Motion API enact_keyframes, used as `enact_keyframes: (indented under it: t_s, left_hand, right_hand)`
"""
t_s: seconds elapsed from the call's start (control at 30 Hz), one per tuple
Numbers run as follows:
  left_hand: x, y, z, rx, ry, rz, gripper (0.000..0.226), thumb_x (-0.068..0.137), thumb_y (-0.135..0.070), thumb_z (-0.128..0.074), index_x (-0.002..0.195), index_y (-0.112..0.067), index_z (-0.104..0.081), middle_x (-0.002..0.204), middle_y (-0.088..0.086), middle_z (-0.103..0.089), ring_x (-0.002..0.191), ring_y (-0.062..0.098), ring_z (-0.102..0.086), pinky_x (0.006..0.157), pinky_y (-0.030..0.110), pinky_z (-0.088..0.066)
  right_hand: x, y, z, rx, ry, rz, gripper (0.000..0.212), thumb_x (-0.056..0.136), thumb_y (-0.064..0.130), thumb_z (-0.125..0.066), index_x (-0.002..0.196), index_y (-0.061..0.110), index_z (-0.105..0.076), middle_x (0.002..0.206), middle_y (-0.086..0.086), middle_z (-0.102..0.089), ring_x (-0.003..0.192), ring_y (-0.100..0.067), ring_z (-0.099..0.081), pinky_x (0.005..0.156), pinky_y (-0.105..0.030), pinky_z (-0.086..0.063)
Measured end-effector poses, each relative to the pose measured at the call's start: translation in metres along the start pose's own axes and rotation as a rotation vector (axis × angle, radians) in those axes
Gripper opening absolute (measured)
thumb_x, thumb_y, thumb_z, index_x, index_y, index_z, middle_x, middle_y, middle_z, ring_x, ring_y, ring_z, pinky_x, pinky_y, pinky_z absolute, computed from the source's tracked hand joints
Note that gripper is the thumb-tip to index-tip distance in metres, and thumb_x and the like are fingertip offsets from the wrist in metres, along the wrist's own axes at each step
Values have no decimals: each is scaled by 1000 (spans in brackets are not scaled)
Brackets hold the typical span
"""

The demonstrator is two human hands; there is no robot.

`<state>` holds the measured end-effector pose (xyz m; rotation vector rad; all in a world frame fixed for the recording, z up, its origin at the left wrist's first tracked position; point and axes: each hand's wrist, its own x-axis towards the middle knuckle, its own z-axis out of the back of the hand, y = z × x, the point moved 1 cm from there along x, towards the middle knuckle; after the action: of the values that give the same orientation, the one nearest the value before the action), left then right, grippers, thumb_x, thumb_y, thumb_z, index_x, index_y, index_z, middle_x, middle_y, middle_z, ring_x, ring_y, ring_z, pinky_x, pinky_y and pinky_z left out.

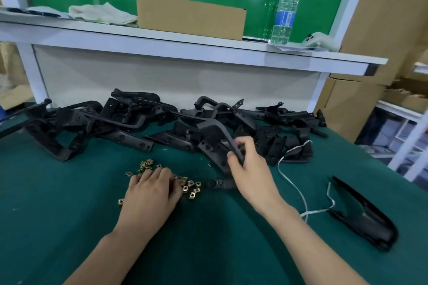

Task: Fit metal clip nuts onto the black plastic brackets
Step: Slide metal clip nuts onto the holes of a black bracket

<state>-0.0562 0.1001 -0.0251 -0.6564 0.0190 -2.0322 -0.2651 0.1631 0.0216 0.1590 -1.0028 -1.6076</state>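
Brass-yellow small folded-metal clip nuts (193, 193) scattered on green cloth-covered table (69, 220), under and beside left hand (150, 194), laid palm-down over them; cannot tell whether its fingers pinch one. Right hand (251, 171) clasped round angled black plastic bracket (212, 134) at near edge of heap of black plastic brackets (129, 120). Probably light and stiff, both; nuts springy, small, easily dropped. Best pinched by flat sides, bracket braced near its holed tab.

brackets (76, 120) black | clip nuts (192, 193) brassy gold | table cover (58, 203) dark green (plain) | bottle label (285, 18) blue
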Motion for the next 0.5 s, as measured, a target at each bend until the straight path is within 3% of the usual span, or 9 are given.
enact_keyframes:
  t_s: [0.07, 0.17, 0.23, 0.3, 0.37, 0.5]
  left_hand:
    - [-2, -3, 3, -33, -21, -6, 13, 94, -30, -58, 87, -19, -58, 83, -6, -64, 86, 20, -63, 86, 39, -45]
    - [-5, -6, 7, -77, -87, 8, 18, 88, -17, -68, 80, -16, -52, 67, -4, -59, 64, 22, -59, 75, 41, -47]
    - [-5, -7, 8, -94, -133, 4, 23, 86, -12, -69, 78, -15, -48, 58, -6, -54, 50, 20, -47, 71, 40, -47]
    - [-5, -8, 10, -107, -190, -8, 26, 84, -8, -70, 78, -15, -46, 53, -8, -51, 43, 17, -37, 71, 38, -46]
    - [-5, -8, 9, -126, -230, -25, 25, 83, -6, -71, 80, -14, -48, 59, -6, -56, 45, 18, -42, 73, 38, -45]
    - [-5, -4, 6, -228, -203, -8, 20, 86, -11, -71, 88, -21, -54, 80, -7, -64, 72, 22, -55, 63, 35, -46]
  right_hand:
    - [-23, -7, 5, 170, -32, -75, 13, 98, 45, -50, 106, 48, -40, 72, 5, -56, 55, -4, -44, 53, -23, -35]
    - [-44, -18, 2, 331, -61, -139, 9, 98, 56, -43, 106, 54, -40, 77, 15, -54, 59, -3, -44, 62, -24, -41]
    - [-48, -24, -3, 424, -86, -177, 11, 99, 53, -40, 109, 58, -42, 73, 13, -47, 61, -7, -43, 66, -33, -42]
    - [-48, -25, -4, 502, -114, -187, 19, 102, 46, -44, 113, 61, -42, 74, 9, -49, 64, -10, -48, 66, -32, -47]
    - [-48, -26, -5, 574, -137, -178, 32, 101, 38, -52, 116, 63, -40, 82, 16, -58, 69, -8, -56, 66, -26, -53]
    - [-46, -31, -6, 588, -195, -147, 58, 97, 19, -64, 121, 64, -36, 98, 19, -58, 79, -14, -66, 66, -25, -56]
